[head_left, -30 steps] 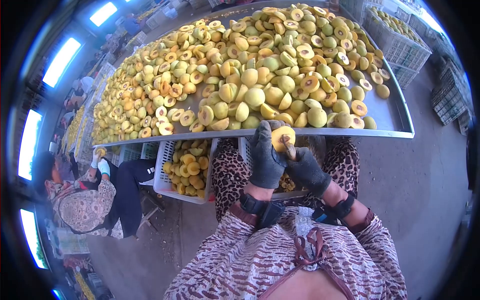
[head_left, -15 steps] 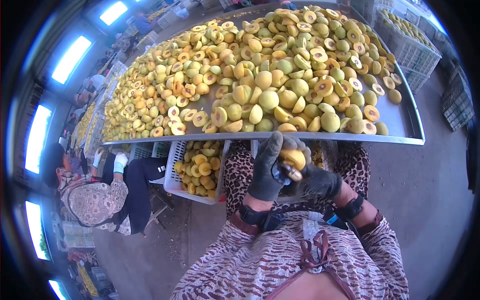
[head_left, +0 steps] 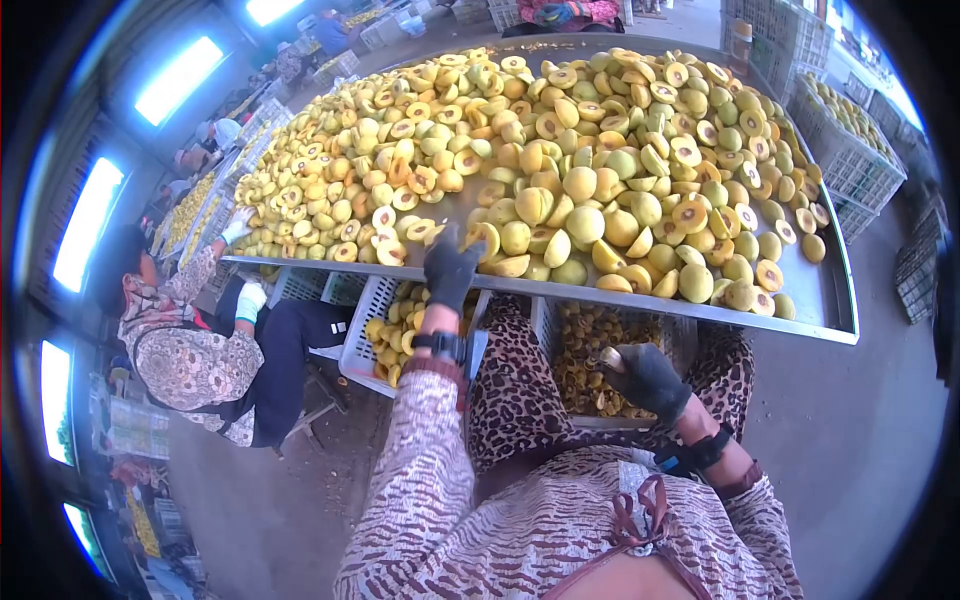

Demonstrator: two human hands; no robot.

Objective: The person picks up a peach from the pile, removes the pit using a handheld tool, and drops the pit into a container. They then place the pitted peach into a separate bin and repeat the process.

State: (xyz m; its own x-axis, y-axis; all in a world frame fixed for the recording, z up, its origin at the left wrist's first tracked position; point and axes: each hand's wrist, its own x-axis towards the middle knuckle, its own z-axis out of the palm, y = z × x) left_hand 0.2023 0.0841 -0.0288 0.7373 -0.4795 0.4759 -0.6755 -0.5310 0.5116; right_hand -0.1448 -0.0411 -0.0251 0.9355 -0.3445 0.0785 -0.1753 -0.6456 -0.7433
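Observation:
My left hand (head_left: 452, 268), in a dark glove, reaches over the near edge of the metal table (head_left: 815, 290). Its fingers touch the halved yellow peaches (head_left: 535, 205) heaped there; motion blur hides whether they grip one. Over my lap, my right hand (head_left: 648, 380), also gloved, is closed around a small tool (head_left: 610, 358) with a shiny rounded end; the rest of it is hidden in the palm. Below my left wrist is a white plastic basket (head_left: 365, 340) holding yellow peach halves. Between my knees sits a crate (head_left: 590, 422) of brown pits and scraps.
At the left, another person (head_left: 195, 365) sits by the table, one white-gloved hand at the fruit. A further person (head_left: 570, 12) is across the table. Stacked crates (head_left: 850, 165) with fruit stand at the right. The table's metal rim (head_left: 640, 298) runs across in front of me.
My hands were together over my lap with a peach half and the tool. Now the left has moved forward to the heap without that half, and the right has drawn aside with the tool.

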